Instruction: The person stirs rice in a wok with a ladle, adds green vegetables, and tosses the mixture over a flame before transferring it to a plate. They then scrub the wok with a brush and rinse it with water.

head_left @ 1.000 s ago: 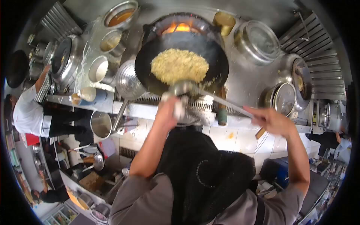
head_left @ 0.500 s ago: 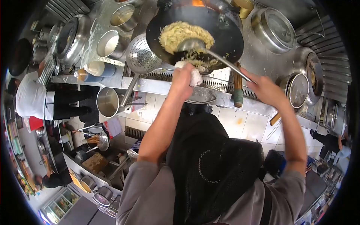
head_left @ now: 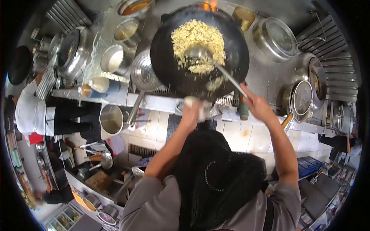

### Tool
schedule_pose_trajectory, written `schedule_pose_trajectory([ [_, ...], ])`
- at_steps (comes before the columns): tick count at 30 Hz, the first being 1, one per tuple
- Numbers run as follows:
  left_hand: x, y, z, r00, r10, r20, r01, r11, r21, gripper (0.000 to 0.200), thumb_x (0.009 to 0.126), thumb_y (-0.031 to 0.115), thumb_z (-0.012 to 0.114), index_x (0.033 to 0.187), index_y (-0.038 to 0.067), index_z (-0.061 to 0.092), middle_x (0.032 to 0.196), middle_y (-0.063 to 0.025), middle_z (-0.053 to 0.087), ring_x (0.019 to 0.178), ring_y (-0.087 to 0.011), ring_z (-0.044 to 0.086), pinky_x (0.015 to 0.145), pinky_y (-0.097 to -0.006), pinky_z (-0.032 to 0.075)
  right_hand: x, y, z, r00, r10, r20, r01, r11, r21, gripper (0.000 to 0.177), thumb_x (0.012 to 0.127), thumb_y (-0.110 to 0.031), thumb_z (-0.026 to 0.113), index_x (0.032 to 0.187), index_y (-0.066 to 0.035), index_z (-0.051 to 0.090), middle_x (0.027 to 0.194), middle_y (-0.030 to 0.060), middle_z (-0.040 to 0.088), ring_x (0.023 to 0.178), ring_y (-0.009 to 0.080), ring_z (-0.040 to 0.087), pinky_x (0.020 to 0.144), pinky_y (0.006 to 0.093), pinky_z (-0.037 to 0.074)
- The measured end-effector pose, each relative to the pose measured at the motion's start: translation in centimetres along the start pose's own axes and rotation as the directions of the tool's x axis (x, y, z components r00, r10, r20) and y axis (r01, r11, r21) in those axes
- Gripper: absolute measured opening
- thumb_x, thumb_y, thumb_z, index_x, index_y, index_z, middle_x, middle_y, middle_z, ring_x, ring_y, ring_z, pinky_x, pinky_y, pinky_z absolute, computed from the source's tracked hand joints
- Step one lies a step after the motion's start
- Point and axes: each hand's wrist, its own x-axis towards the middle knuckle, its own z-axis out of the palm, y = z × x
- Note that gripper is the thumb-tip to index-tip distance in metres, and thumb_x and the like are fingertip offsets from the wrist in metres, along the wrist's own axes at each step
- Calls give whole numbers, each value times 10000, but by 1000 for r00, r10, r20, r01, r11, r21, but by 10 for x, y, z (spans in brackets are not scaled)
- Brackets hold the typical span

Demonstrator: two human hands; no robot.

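Observation:
Fried rice [head_left: 198, 32] lies heaped in the far half of a large black wok [head_left: 163, 61], with loose grains scattered nearer to me. My right hand [head_left: 259, 107] grips the long metal handle of a ladle [head_left: 231, 79], whose bowl rests in the rice. At the wok's near edge, my left hand [head_left: 189, 118] is closed around a folded white cloth [head_left: 201, 112]. The cloth and fingers hide whatever part of the wok they may cover.
Left of the wok lies a perforated strainer [head_left: 144, 71], beside metal pots [head_left: 112, 58] and sauce bottles [head_left: 101, 85]. Flame [head_left: 210, 5] shows behind the wok. Lidded pots [head_left: 275, 40] stand right. A co-worker in white [head_left: 31, 109] is at far left.
My left hand and the cloth have moved back toward me. My right hand has shifted left and closer to me with the ladle. The rice has spread into a taller heap.

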Motion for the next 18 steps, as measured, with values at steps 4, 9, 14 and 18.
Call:
schedule_pose_trajectory([
  [4, -51, 61, 25, 986, -165, -29, 167, 984, 70, 169, 924, 96, 555, 1081, 54, 508, 990, -131, 641, 815, -209, 653, 606, -348, 573, -50, -37, -62, 970, -16, 243, 18, 1000, -6, 546, 940, -157, 606, 1459, -208, 445, 1051, 287, 654, 971, 431, 644, 892, 443, 495],
  [9, 32, 83, 49, 997, -65, 33, 66, 997, -24, 149, 924, 115, 553, 1038, 38, 496, 933, -131, 616, 714, -212, 627, 551, -356, 549, 4, -45, -52, 975, 124, 182, -93, 981, -169, 542, 947, -184, 599, 1462, -218, 437, 977, 278, 661, 888, 429, 661, 809, 467, 512],
  [14, 3, -3, -22, 990, -128, 63, 126, 991, 36, 214, 909, 74, 586, 1110, 60, 513, 1043, -121, 623, 908, -233, 661, 657, -348, 582, -15, -15, 4, 994, 31, -104, -20, 994, 103, 544, 959, -199, 605, 1472, -221, 427, 934, 238, 679, 735, 384, 661, 688, 469, 512],
  [18, -1, 44, 3, 987, -160, 2, 159, 979, -127, 196, 905, 103, 600, 1088, 65, 540, 998, -95, 627, 844, -201, 640, 652, -345, 568, -42, -35, 23, 979, 177, -103, -120, 901, 417, 540, 971, -172, 599, 1482, -210, 430, 770, 83, 638, 596, 164, 535, 610, 333, 479],
])
